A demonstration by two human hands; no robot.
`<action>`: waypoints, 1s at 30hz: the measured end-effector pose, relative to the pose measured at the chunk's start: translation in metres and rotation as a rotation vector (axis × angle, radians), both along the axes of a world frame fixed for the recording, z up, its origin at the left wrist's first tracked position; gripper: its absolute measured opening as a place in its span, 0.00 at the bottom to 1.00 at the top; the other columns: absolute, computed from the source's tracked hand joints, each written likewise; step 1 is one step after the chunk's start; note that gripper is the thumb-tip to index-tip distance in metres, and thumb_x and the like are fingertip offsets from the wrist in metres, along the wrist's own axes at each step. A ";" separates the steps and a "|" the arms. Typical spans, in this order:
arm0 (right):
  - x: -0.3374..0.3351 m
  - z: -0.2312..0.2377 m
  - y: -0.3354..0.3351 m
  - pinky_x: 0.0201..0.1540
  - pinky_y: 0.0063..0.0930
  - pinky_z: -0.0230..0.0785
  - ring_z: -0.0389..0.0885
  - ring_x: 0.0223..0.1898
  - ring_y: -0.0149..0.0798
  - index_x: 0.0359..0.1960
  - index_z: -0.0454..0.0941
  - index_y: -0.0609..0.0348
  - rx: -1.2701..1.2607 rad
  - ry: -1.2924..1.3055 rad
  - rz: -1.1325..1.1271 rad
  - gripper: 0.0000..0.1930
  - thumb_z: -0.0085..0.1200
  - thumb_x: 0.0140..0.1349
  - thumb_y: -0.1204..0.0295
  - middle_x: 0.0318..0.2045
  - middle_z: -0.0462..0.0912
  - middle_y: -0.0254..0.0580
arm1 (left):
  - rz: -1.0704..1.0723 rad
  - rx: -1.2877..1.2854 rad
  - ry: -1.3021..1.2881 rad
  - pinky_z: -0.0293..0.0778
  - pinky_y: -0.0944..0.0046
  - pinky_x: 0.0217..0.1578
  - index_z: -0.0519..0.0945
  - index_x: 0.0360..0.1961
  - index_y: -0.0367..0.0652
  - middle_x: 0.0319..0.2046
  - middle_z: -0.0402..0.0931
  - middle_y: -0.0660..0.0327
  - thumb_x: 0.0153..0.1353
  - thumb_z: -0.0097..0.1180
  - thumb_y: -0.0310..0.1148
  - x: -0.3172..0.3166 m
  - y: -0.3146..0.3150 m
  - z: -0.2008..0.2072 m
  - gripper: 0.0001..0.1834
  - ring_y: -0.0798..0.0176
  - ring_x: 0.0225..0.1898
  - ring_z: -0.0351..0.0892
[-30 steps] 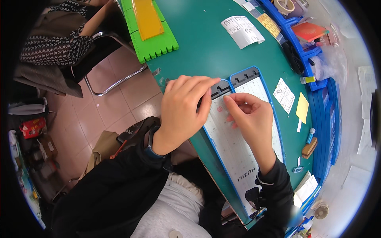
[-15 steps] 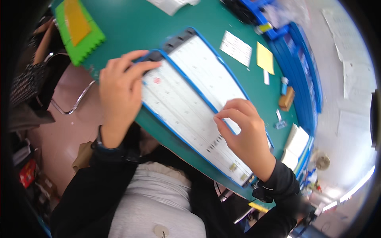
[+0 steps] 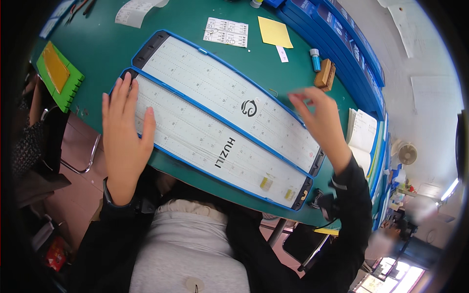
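A long, flat hinged case (image 3: 195,129) lies opened out on the table, with two white lined panels, blue rims and dark end strips. Thin lines run lengthwise along its nearer panel. My left hand (image 3: 124,132) rests flat on the left end of that panel, fingers stretched out and slightly apart, the tips at the dark strip. Over the far edge of the case, towards its right end, hovers my right hand (image 3: 320,115). Its fingers are bent and smeared by motion, so whether they pinch anything is unclear. Near them, a small bent wire piece (image 3: 273,92) lies beside the blue rim.
Beyond the case on the green table (image 3: 181,29) lie a printed card (image 3: 225,31), a yellow note (image 3: 274,32) and a curled paper strip (image 3: 134,12). A blue bottle (image 3: 315,61), a wooden block (image 3: 326,74), stacked blue boxes (image 3: 344,58) and an open notebook (image 3: 362,131) line the right.
My left fingers have gone from bent at the case's end to stretched flat on it. My right hand has moved from over the case's middle to its far edge. The whole view has shifted.
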State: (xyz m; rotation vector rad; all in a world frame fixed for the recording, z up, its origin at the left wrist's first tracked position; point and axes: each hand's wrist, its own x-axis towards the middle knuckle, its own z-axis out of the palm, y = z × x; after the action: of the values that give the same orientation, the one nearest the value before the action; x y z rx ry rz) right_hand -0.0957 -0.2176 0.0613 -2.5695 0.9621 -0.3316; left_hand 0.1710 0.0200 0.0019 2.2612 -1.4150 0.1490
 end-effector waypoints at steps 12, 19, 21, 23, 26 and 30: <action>0.001 0.000 -0.006 0.38 0.38 0.71 0.80 0.37 0.51 0.34 0.75 0.60 -0.298 0.020 0.120 0.03 0.53 0.62 0.75 0.33 0.79 0.49 | -0.110 0.042 -0.087 0.52 0.51 0.68 0.67 0.64 0.36 0.65 0.65 0.48 0.69 0.42 0.32 -0.001 0.002 -0.002 0.24 0.48 0.67 0.62; -0.029 0.031 0.080 0.38 0.40 0.69 0.78 0.36 0.53 0.33 0.71 0.61 -0.021 -0.005 -0.013 0.03 0.52 0.60 0.78 0.31 0.77 0.49 | -0.136 -0.008 0.045 0.52 0.51 0.68 0.69 0.63 0.36 0.64 0.67 0.48 0.71 0.41 0.34 -0.008 -0.003 0.012 0.22 0.47 0.66 0.63; -0.035 0.025 0.090 0.38 0.40 0.68 0.77 0.37 0.54 0.33 0.71 0.62 0.064 0.047 -0.066 0.03 0.52 0.59 0.79 0.31 0.76 0.49 | -0.258 -0.038 0.110 0.52 0.50 0.68 0.69 0.63 0.36 0.64 0.67 0.48 0.70 0.43 0.33 -0.032 -0.011 0.016 0.23 0.47 0.66 0.63; -0.037 0.020 0.093 0.39 0.41 0.68 0.76 0.37 0.54 0.32 0.71 0.62 0.071 0.056 -0.077 0.03 0.52 0.58 0.80 0.31 0.76 0.49 | -0.404 -0.052 0.153 0.53 0.48 0.68 0.68 0.64 0.37 0.64 0.67 0.48 0.66 0.48 0.31 -0.062 -0.016 0.024 0.25 0.47 0.66 0.63; -0.039 0.020 0.095 0.39 0.41 0.69 0.76 0.37 0.53 0.31 0.72 0.61 0.059 0.071 -0.070 0.03 0.53 0.56 0.80 0.30 0.76 0.49 | -0.595 0.042 0.285 0.47 0.46 0.69 0.69 0.64 0.42 0.67 0.62 0.48 0.60 0.52 0.28 -0.098 -0.022 0.038 0.28 0.44 0.70 0.57; -0.035 0.019 0.099 0.38 0.39 0.68 0.76 0.36 0.49 0.29 0.73 0.60 -0.002 0.120 -0.009 0.03 0.55 0.54 0.79 0.30 0.77 0.46 | -0.688 0.026 0.300 0.48 0.42 0.68 0.71 0.62 0.42 0.66 0.62 0.48 0.59 0.56 0.32 -0.123 -0.026 0.034 0.28 0.43 0.69 0.58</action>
State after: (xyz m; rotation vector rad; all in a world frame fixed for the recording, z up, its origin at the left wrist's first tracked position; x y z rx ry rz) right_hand -0.1312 -0.1189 0.0802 -2.6123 1.0160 -0.1818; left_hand 0.0482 -0.0061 0.0356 1.6026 -1.9174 -0.4110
